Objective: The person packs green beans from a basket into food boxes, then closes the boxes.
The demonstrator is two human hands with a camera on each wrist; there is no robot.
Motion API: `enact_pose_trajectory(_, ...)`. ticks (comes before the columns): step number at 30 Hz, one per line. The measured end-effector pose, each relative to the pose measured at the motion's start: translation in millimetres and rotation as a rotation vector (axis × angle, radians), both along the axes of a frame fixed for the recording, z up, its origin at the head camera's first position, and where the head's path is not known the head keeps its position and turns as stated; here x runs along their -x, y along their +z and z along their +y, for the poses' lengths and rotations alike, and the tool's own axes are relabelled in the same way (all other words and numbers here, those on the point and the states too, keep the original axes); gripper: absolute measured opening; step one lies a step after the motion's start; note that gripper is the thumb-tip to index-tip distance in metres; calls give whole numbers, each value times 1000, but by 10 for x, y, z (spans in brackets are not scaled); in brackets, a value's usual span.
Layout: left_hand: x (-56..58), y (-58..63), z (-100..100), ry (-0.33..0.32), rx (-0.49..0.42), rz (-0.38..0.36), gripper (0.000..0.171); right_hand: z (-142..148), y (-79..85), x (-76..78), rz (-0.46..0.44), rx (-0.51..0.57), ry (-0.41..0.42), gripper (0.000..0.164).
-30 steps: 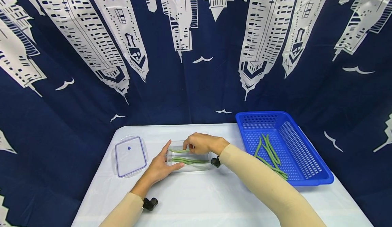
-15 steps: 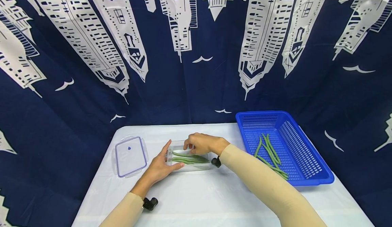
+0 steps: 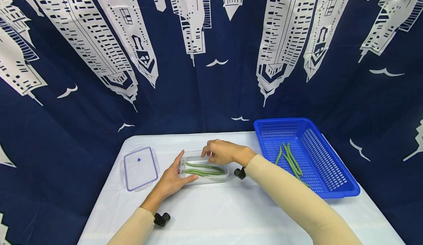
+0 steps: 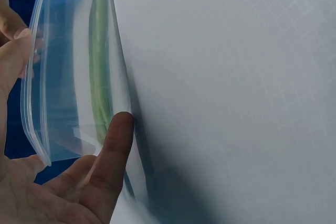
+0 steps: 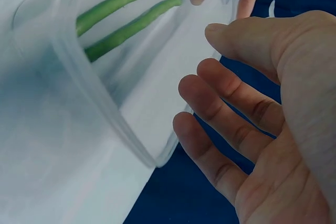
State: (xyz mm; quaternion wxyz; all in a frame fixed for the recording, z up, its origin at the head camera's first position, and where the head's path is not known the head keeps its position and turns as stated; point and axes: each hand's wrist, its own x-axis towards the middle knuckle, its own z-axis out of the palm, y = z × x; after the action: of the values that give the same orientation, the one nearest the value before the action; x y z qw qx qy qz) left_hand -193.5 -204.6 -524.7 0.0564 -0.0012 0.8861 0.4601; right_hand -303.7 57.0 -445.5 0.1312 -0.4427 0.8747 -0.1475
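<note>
A clear plastic food container [image 3: 211, 180] stands on the table with three green beans [image 3: 205, 166] lying lengthwise inside. My left hand [image 3: 173, 177] grips the container's left end, thumb on the near side and fingers around the far side. The left wrist view shows its fingers [image 4: 118, 140] against the wall. Over the far right part of the container is my right hand [image 3: 223, 152]. Seen from the right wrist, its fingers [image 5: 202, 98] are loosely bent, apart from the thumb and holding nothing, close to the rim.
At the right stands a blue perforated basket [image 3: 330, 171] holding several more green beans [image 3: 292, 160]; the right forearm passes in front of its near left corner. A clear lid with a blue seal [image 3: 141, 169] lies at the table's left. Behind hangs a dark blue curtain [image 3: 211, 101].
My right hand has let go of a green bean, which now lies beside the others in the container. The hand has since risen slightly and moved right. My left hand has stayed in place.
</note>
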Motion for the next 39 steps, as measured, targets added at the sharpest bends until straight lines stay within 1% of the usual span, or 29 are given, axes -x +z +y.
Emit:
enact_pose_trajectory(6, 9, 2, -2, 2, 6, 2, 127, 160, 48, -9, 38, 32, -4, 32)
enact_pose_trajectory(13, -9, 12, 4, 5, 8, 7, 126, 410, 116, -46, 61, 42, -28, 31)
enact_pose_trajectory(21, -32, 26, 4, 0, -1, 16, 125, 712, 149, -44, 116, 118, -24, 29)
enact_pose_trajectory(25, -32, 28, 5, -1, 1, 17, 125, 865, 144, -25, 121, 146, -34, 28)
enact_pose_trajectory(33, -28, 23, 5, -2, 16, 20, 126, 1176, 158, -8, 162, 170, -93, 28)
enact_pose_trajectory(39, -29, 20, 6, 0, 14, 24, 126, 1398, 164, -8, 133, 157, -164, 27)
